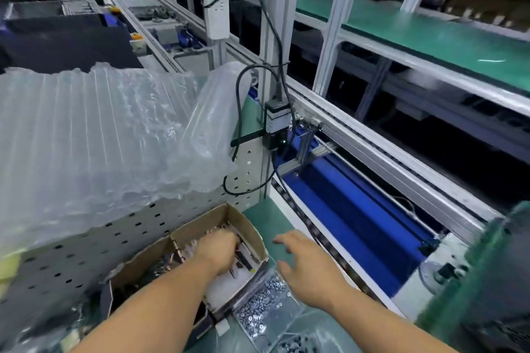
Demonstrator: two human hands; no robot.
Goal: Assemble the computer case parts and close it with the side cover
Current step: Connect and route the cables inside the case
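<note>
Early stage by the look of it: left hand (pixel 219 249) digs in the cardboard box (pixel 252 233) of small parts, grip hidden, right hand (pixel 308 265) hovers spread above a bag of screws (pixel 265 305) on the bench (pixel 262 216); no case or side cover clearly visible.

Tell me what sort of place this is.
Probably a factory assembly line. A long aluminium-framed conveyor with a blue belt runs past green-topped workbenches, and the left hand digs in a brown cardboard box of small parts beside a clear bag of silver screws.
</note>
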